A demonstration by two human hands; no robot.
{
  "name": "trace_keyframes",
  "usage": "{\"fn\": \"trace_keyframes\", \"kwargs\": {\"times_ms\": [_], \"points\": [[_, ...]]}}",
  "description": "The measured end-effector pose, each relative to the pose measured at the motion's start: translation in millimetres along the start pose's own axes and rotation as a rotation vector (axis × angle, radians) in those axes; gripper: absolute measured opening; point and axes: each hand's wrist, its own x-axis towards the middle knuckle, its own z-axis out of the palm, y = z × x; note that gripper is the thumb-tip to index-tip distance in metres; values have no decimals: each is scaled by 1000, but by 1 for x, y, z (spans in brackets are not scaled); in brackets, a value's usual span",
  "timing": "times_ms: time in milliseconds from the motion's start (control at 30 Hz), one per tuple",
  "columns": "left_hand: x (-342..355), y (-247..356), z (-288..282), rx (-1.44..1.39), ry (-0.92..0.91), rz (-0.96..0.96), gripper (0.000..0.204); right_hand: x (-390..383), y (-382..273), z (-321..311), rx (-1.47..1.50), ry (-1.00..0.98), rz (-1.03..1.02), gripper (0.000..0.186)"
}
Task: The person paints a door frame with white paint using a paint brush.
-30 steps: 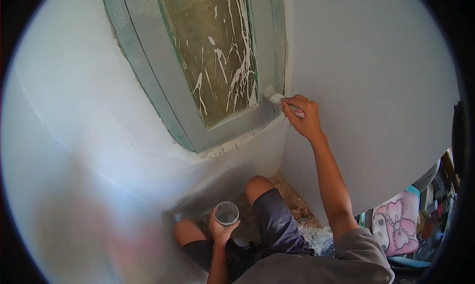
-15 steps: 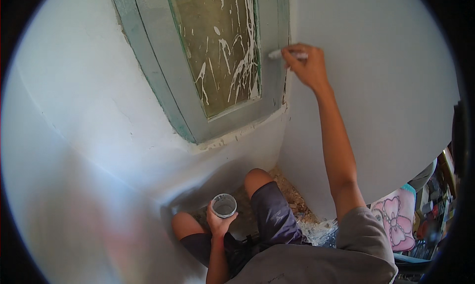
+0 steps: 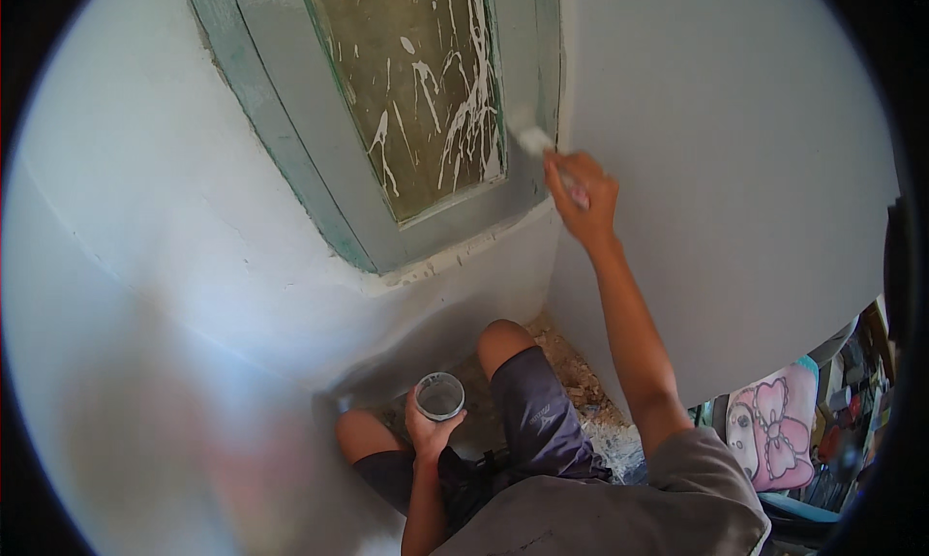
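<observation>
My right hand [image 3: 588,198] is closed around the handle of a paintbrush [image 3: 532,138]. The brush head, slightly blurred, lies against the right-hand upright of the grey-painted window frame [image 3: 527,48], beside the glass. White streaks and drips of paint mark the glass pane [image 3: 358,82]. Low down between my knees, my left hand [image 3: 426,436] grips a small round tub [image 3: 440,418] with grey paint inside, held upright with its mouth facing up.
White wall [image 3: 145,169] runs left of the frame, and a smooth grey wall [image 3: 735,169] stands close on the right. Rubble [image 3: 571,367] and crumpled clear plastic [image 3: 614,445] lie on the floor. A pink patterned cushion [image 3: 779,430] and mixed clutter sit at lower right.
My right hand has come lower and slightly left, and the brush now tilts up and left instead of lying nearly level. The left hand and tub stay in place.
</observation>
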Motion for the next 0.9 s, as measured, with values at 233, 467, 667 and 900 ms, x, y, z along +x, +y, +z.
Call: {"fn": "trace_keyframes", "kwargs": {"times_ms": [233, 467, 667, 900], "points": [[-3, 9, -2, 31, -44, -49, 97, -64, 11, -13, -18, -174, 216, 12], [1, 11, -2, -30, -4, 6, 98, -35, 12, -21, -92, -344, 234, 13], [-4, 10, -3, 49, 5, -44, 104, 1, 10, -8, -125, -292, 246, 15], [-5, -1, -1, 54, 36, 10, 109, 69, -18, -18, 12, -81, 86, 15]]}}
